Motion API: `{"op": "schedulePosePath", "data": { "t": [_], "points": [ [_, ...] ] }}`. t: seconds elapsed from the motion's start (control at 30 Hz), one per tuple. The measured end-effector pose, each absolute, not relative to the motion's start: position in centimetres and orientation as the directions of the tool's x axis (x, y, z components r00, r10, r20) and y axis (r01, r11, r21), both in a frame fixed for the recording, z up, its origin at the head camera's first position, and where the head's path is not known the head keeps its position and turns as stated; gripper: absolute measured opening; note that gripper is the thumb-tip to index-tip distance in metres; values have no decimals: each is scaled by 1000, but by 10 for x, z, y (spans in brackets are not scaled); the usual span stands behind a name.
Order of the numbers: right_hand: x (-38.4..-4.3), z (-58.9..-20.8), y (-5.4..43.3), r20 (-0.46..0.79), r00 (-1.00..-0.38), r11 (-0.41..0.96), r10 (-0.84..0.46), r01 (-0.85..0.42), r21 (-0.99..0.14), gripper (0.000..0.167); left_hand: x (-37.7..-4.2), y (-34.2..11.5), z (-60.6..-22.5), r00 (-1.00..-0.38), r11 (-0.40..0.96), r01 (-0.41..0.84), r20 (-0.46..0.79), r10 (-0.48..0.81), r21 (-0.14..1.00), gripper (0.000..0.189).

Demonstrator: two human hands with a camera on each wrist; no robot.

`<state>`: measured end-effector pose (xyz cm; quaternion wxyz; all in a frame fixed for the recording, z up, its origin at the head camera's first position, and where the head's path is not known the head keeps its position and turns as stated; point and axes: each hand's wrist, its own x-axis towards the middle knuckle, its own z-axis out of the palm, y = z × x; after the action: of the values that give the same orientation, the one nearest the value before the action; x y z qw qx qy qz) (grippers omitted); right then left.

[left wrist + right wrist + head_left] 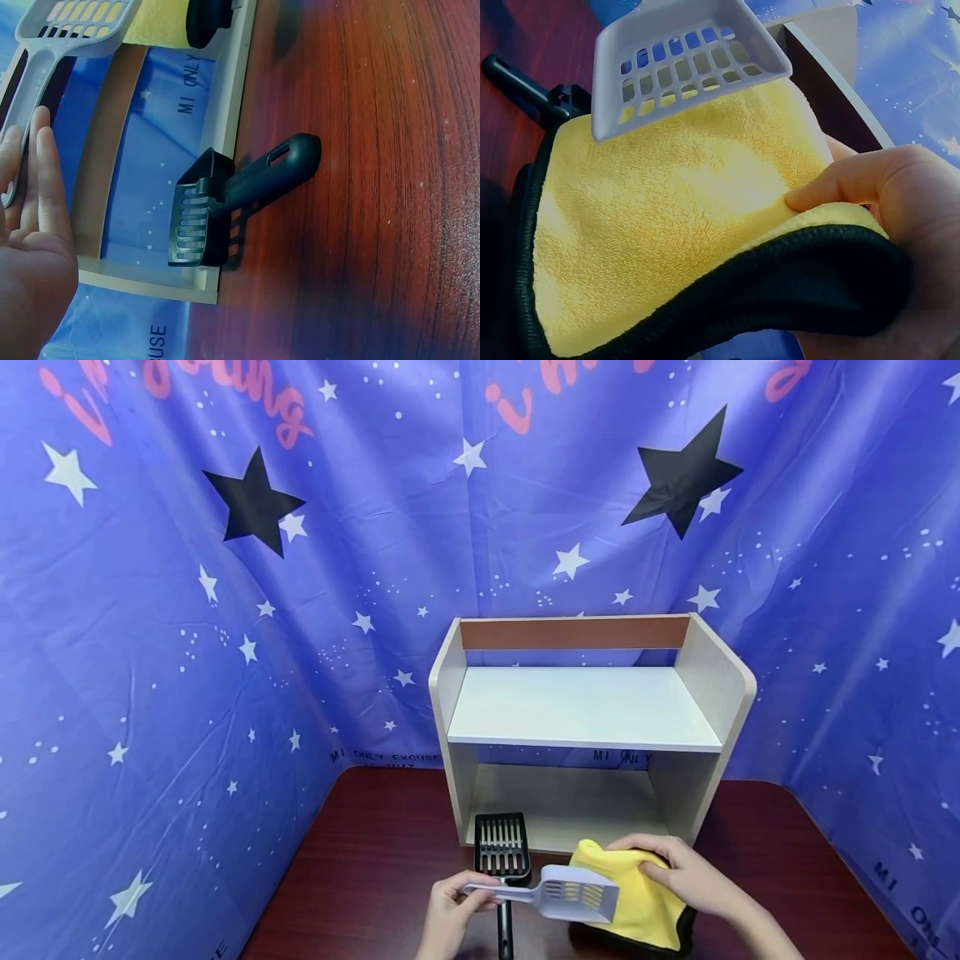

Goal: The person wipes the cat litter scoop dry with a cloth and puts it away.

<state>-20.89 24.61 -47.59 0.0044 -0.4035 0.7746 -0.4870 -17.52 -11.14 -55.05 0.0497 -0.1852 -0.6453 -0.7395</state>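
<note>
My left hand pinches the handle of a pale grey slotted litter scoop, held level above the table with its head pointing right. A yellow cloth with a black edge is gripped by my right hand, thumb on the yellow face and the other fingers behind. In the right wrist view the scoop's head overlaps the upper part of the cloth, whose dark underside shows along the near fold. A black slotted litter scoop lies below my left hand, its head against the shelf's front edge and its handle towards me.
A two-tier light wood shelf with a brown back rail stands at the back of the dark red wooden table. Blue curtain fabric with stars hangs behind and on both sides.
</note>
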Motion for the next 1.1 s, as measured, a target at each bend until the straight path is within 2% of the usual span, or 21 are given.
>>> {"op": "schedulePosePath", "data": {
  "t": [0.43,0.63,0.8,1.1],
  "points": [
    [-211,-470,227,355,-678,230,-643,-614,-755,39,-175,-106,-553,-921,-201,304,341,186,931,25],
    [-210,-465,218,317,-645,214,-695,-607,-766,43,-175,-103,-555,-920,-204,296,336,200,933,25],
    [-207,-465,222,310,-633,186,-710,-593,-784,44,-175,-104,-554,-927,-173,306,334,170,936,25],
    [-203,-471,235,359,-627,160,-691,-617,-771,36,-176,-107,-553,-942,-127,306,319,102,944,22]
  ]
}}
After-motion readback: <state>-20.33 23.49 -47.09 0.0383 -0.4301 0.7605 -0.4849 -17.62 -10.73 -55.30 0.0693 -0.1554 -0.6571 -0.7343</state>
